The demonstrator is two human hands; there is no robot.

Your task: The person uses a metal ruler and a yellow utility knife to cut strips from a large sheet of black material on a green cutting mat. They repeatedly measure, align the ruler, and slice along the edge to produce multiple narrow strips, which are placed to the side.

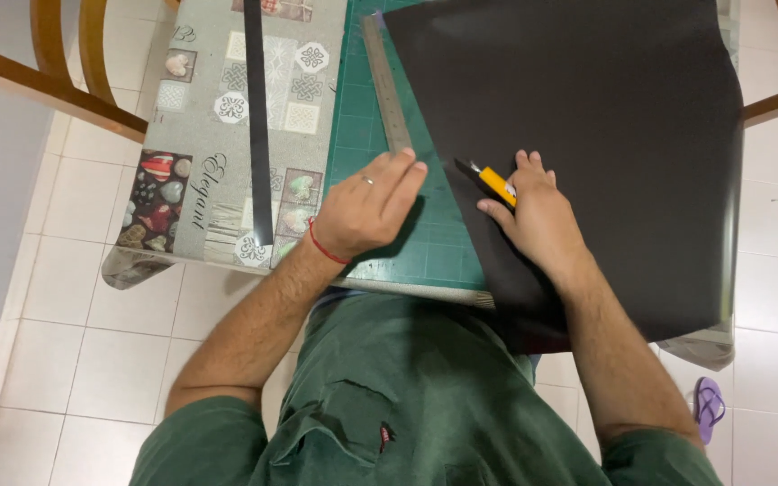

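A large black sheet (587, 99) lies over a green cutting mat (357, 108) on the table and hangs over the near edge. My right hand (538, 216) rests on the sheet and grips a yellow utility knife (495, 183), blade pointing up-left near the sheet's left edge. My left hand (366, 207) lies flat on the mat, its fingertips touching the lower end of a steel ruler (385, 81) that runs along the sheet's left edge. A ring and a red wrist string show on the left hand.
A narrow black strip (257, 117) lies on the patterned tablecloth (195, 99) left of the mat. Wooden chair parts (47, 54) stand at the upper left and upper right. Tiled floor surrounds the table, with a purple sandal (708, 405) at lower right.
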